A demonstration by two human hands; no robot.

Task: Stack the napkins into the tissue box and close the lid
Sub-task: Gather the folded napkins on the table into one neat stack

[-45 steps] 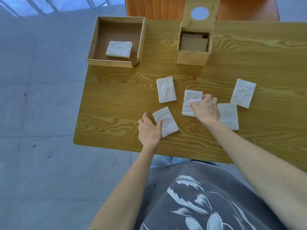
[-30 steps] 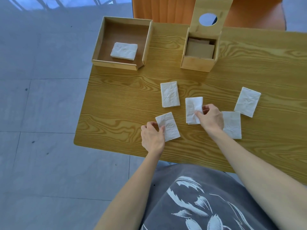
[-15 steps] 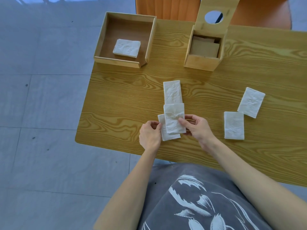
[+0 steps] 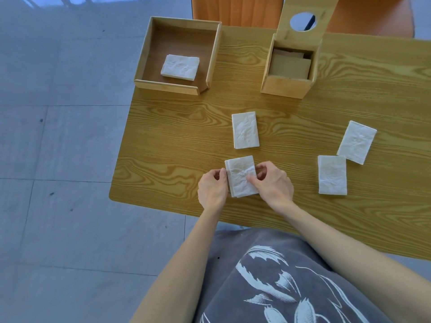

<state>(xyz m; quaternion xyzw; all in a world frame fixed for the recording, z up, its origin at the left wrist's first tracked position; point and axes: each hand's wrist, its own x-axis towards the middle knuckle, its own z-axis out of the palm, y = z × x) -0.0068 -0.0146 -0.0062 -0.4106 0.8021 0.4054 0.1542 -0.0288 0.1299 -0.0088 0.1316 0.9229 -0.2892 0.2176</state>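
Observation:
Two white folded napkins lie one on the other as a small napkin stack (image 4: pixel 240 173) near the table's front edge. My left hand (image 4: pixel 211 188) grips its left side and my right hand (image 4: pixel 274 184) grips its right side. One loose napkin (image 4: pixel 245 130) lies just beyond the stack. Two more napkins (image 4: pixel 332 175) (image 4: pixel 356 142) lie to the right. The wooden tissue box (image 4: pixel 288 83) stands at the back, its lid (image 4: pixel 303 14) with a round hole raised upright, brown paper inside.
An open wooden tray (image 4: pixel 168 86) at the back left corner holds another white napkin (image 4: pixel 180 67). An orange chair (image 4: pixel 235 8) stands behind the table (image 4: pixel 172 141). The table's left edge drops to a grey tiled floor (image 4: pixel 58 136).
My right hand carried a napkin leftward and laid it on the one under my left hand. Both hands now hold the two napkins squared together.

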